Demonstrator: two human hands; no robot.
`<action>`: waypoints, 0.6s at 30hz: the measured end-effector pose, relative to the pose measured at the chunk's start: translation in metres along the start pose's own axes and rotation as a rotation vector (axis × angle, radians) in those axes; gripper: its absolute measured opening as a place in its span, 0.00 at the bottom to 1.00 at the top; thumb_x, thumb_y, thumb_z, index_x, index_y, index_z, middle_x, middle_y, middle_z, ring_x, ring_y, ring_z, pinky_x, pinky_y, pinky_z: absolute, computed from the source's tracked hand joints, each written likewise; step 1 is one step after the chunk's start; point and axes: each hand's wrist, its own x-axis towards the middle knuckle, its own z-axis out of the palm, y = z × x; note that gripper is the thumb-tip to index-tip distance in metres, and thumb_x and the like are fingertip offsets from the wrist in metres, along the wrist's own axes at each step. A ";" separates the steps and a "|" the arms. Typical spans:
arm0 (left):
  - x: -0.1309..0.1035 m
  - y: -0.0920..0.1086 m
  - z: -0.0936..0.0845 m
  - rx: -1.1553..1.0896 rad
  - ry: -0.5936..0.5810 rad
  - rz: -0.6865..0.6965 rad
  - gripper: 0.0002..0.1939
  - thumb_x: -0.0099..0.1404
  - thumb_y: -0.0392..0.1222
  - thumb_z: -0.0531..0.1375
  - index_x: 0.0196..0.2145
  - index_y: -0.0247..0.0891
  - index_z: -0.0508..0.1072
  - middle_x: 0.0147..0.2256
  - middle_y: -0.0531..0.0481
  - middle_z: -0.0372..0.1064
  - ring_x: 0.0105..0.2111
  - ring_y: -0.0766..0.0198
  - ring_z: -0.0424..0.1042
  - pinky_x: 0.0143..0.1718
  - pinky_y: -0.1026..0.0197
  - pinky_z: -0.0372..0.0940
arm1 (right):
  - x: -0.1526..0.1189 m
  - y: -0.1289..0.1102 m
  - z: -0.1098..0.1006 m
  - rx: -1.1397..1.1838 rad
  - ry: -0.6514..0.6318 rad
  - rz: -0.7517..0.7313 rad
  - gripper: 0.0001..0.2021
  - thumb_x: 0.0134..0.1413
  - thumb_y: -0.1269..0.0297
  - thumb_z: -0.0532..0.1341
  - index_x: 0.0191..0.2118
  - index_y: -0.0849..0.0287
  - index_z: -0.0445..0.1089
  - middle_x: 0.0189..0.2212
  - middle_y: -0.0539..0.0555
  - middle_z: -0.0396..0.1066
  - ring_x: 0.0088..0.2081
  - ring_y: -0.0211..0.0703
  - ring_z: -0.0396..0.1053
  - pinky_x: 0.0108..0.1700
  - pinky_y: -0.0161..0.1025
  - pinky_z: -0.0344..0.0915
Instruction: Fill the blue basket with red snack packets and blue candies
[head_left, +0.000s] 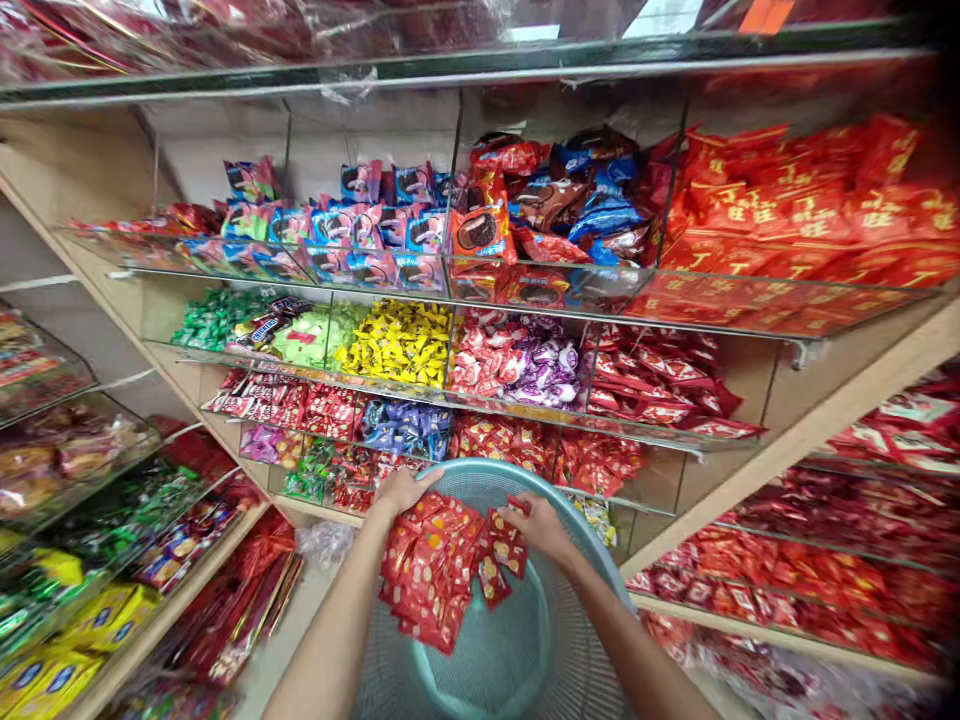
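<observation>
A teal mesh plastic basket (600,535), round and deep, is in front of me at the bottom of the view. My left hand (405,490) is at its far left rim, thumb along the edge, apparently gripping it; most of its fingers are hidden. A heap of small red packets (435,570) with orange and pale spots shows inside the basket on the left. My right hand (534,522) is over the basket's inside, fingers closed on a few red packets (501,560) that hang below it. The pale basket bottom (495,650) shows beneath.
Glass-fronted shelves ahead hold blue-pink cookie packs (375,225), red snack bags (795,215), yellow candies (405,345) and purple-wrapped candies (544,365). The lowest tier has more red packets (600,460) just behind the basket. Side shelves carry yellow packs (52,660) and red sweets (825,560).
</observation>
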 end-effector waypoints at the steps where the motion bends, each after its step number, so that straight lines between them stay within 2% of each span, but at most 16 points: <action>1: 0.000 0.000 -0.001 -0.006 -0.006 0.004 0.41 0.45 0.73 0.42 0.35 0.35 0.71 0.38 0.39 0.70 0.39 0.51 0.69 0.38 0.59 0.61 | -0.001 0.002 0.002 -0.001 -0.026 0.053 0.15 0.39 0.52 0.56 0.19 0.59 0.55 0.15 0.45 0.58 0.18 0.34 0.62 0.17 0.29 0.55; 4: -0.001 0.001 -0.002 -0.020 -0.016 0.009 0.40 0.45 0.73 0.43 0.36 0.35 0.71 0.38 0.40 0.70 0.39 0.52 0.69 0.38 0.59 0.61 | -0.005 0.009 0.009 -0.001 -0.103 0.183 0.14 0.41 0.52 0.55 0.21 0.58 0.54 0.11 0.43 0.56 0.14 0.35 0.61 0.14 0.29 0.53; 6: -0.001 0.001 -0.001 -0.029 -0.016 0.005 0.40 0.45 0.72 0.43 0.37 0.35 0.71 0.39 0.40 0.70 0.39 0.52 0.69 0.38 0.59 0.61 | -0.007 0.015 0.015 0.000 -0.154 0.241 0.13 0.42 0.53 0.55 0.24 0.58 0.56 0.11 0.44 0.58 0.13 0.36 0.62 0.13 0.29 0.54; 9: 0.000 0.000 0.000 -0.016 0.003 -0.016 0.41 0.44 0.73 0.43 0.37 0.34 0.71 0.39 0.38 0.70 0.39 0.51 0.69 0.37 0.58 0.61 | -0.009 0.020 0.021 0.004 -0.214 0.307 0.13 0.43 0.53 0.54 0.28 0.58 0.57 0.15 0.46 0.64 0.14 0.38 0.64 0.13 0.31 0.57; 12: 0.003 -0.002 0.003 0.007 0.025 -0.027 0.43 0.43 0.74 0.42 0.38 0.33 0.70 0.39 0.36 0.69 0.39 0.49 0.68 0.36 0.57 0.61 | -0.011 0.019 0.021 -0.018 -0.202 0.330 0.12 0.43 0.56 0.54 0.31 0.59 0.58 0.24 0.50 0.68 0.20 0.39 0.67 0.17 0.32 0.61; 14: 0.005 -0.003 0.005 0.008 0.026 -0.018 0.43 0.43 0.74 0.42 0.38 0.33 0.70 0.39 0.36 0.69 0.39 0.49 0.69 0.36 0.57 0.61 | -0.012 0.017 0.018 -0.132 -0.175 0.283 0.12 0.43 0.57 0.54 0.33 0.60 0.59 0.28 0.52 0.69 0.25 0.40 0.69 0.22 0.33 0.63; 18: 0.005 -0.003 0.005 -0.003 0.019 -0.021 0.42 0.44 0.74 0.42 0.38 0.33 0.70 0.38 0.37 0.70 0.38 0.50 0.69 0.37 0.57 0.61 | -0.019 0.009 0.010 -0.553 -0.182 0.164 0.16 0.45 0.57 0.54 0.38 0.63 0.61 0.32 0.58 0.70 0.36 0.48 0.68 0.34 0.39 0.62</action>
